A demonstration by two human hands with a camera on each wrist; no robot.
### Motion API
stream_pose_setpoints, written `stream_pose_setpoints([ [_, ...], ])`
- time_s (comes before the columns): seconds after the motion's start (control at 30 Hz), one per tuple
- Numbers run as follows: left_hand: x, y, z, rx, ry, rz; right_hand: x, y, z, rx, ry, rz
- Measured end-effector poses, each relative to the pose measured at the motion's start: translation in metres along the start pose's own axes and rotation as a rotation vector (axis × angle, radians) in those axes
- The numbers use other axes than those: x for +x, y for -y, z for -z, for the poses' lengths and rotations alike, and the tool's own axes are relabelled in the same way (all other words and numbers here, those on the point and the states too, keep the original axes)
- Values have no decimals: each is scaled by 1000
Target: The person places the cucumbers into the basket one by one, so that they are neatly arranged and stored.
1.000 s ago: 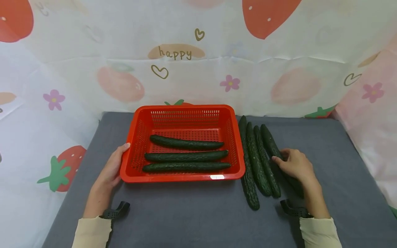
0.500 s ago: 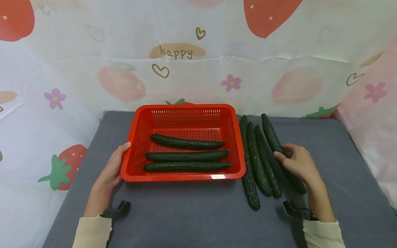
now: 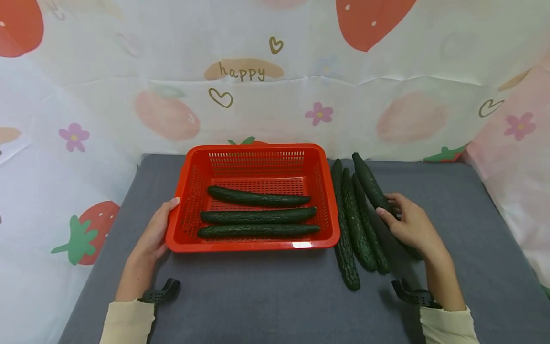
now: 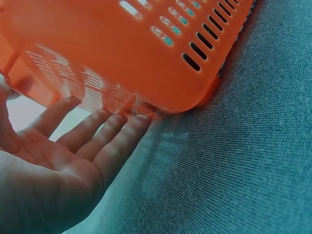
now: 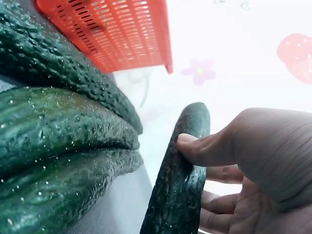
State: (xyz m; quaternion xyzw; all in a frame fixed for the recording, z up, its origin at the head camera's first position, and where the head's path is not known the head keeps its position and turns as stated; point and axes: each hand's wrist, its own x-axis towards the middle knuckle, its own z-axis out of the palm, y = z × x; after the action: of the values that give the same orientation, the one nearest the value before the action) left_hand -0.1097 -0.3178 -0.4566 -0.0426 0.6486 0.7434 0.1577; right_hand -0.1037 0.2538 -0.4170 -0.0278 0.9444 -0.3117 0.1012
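got a cucumber pinched in the right hand, thumb on one side and curled fingers on the other, so way nearer that hand than the left hand. slants lengthwise through the grip, far end ahead and to the right hand's left, near end tucked back toward the wrist. looks a bit tipped up, but can't tell about contact with the worktop back there. key bit: red basket off to the right hand's left, past three loose cucumbers in between. steep angle too, compared with the three cucumbers inside the basket, all running left to right. holding the basket's left side with the left hand, thumb at the rim, fingers against the outer wall.
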Motion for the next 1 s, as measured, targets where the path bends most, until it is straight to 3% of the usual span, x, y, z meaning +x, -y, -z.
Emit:
stream_pose_setpoints([
  [0.5,3,2,1,-10,54,-55,-2,38,-7,11,-215,158],
  [0.73,-2,4,6,-4,51,-42,3,56,-12,12,-200,247],
  [1.0,0,6,2,-36,97,-61,7,79,0,13,-152,322],
])
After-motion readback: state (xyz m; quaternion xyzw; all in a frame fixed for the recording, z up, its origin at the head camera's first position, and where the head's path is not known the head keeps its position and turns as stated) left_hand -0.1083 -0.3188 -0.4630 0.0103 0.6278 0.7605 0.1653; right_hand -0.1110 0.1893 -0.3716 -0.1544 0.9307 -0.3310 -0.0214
